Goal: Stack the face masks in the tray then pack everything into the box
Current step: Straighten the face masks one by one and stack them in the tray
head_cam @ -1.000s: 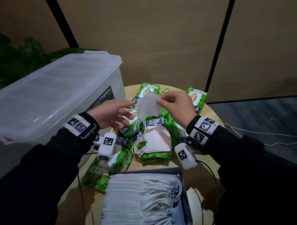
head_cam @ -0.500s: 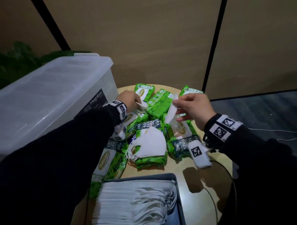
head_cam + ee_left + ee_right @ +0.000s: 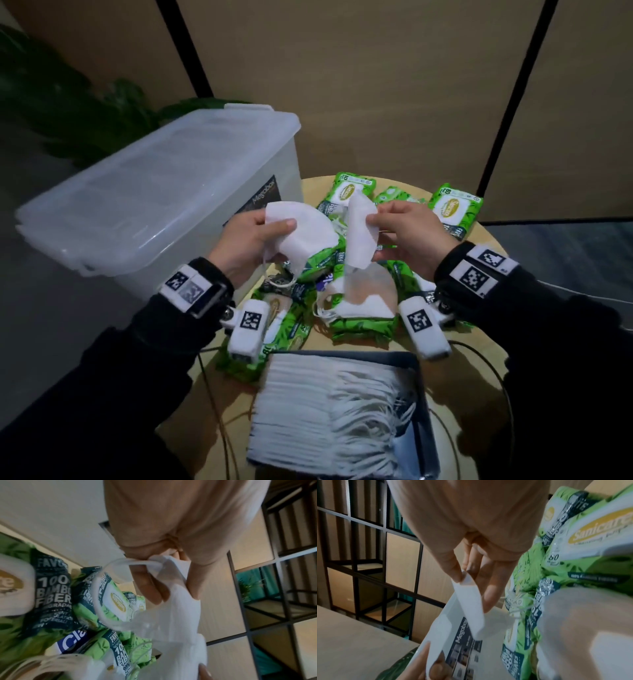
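My left hand (image 3: 263, 236) grips a white folded face mask (image 3: 305, 236) above the green packs, its ear loop (image 3: 106, 588) hanging below the fingers (image 3: 147, 588). My right hand (image 3: 376, 222) pinches a thin white-and-clear wrapper (image 3: 359, 240) between thumb and fingers (image 3: 457, 573), beside the held mask. Another white mask (image 3: 359, 301) lies on a green pack below both hands. Near me, the dark tray (image 3: 424, 377) holds a stack of white masks (image 3: 318, 411). The clear plastic box (image 3: 154, 205), with its lid on, stands to the left.
Several green wet-wipe packs (image 3: 455, 209) are piled on the round wooden table (image 3: 486, 246) between the box and the tray. Cables (image 3: 219, 421) run across the table's near side. A plant (image 3: 68, 102) stands behind the box.
My left hand has come back from the far packs and now holds a mask up. My right hand has shifted slightly left, still pinching the wrapper.
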The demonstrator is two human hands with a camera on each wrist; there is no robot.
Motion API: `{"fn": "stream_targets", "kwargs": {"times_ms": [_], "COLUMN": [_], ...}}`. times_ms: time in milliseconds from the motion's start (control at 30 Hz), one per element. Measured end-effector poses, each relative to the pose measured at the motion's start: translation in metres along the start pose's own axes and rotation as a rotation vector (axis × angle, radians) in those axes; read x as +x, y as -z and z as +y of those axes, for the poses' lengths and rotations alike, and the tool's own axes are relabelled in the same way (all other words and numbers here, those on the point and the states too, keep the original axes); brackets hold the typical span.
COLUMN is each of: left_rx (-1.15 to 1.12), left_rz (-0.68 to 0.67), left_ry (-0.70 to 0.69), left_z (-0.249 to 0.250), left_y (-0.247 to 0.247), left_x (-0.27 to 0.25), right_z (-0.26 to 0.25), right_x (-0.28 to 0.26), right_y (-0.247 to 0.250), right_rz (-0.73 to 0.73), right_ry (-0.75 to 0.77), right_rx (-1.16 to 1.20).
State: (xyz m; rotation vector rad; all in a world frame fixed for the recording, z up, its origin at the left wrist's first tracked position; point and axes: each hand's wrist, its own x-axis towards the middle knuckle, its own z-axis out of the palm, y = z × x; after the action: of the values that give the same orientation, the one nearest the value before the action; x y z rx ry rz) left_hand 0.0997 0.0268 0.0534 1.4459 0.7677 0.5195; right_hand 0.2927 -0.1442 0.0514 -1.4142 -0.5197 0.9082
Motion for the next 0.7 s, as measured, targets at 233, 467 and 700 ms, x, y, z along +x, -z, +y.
{"fn": "stream_targets", "kwargs": {"times_ms": [233,467,700], "left_rx": [0.134,1.017,1.044], "left_rz": [0.302,-0.031,-0.161], "left_ry": [-0.515,-1.201,-1.019], "left_z": [0.019,-0.015,-0.009], "left_y": [-0.007,-0.028,-0.026], "left_x": [-0.023,-0.025,-0.027], "right_z": [0.007,0.009,0.012], "right_x": [-0.011,-0.017,-0.018], "right_y": [-0.02,-0.029,-0.023], "right_rz": [-0.047,-0.16,-0.089], "right_ry": [-0.092,-0.175,-0.05], "right_rx": [0.053,0.197,0.079]}}
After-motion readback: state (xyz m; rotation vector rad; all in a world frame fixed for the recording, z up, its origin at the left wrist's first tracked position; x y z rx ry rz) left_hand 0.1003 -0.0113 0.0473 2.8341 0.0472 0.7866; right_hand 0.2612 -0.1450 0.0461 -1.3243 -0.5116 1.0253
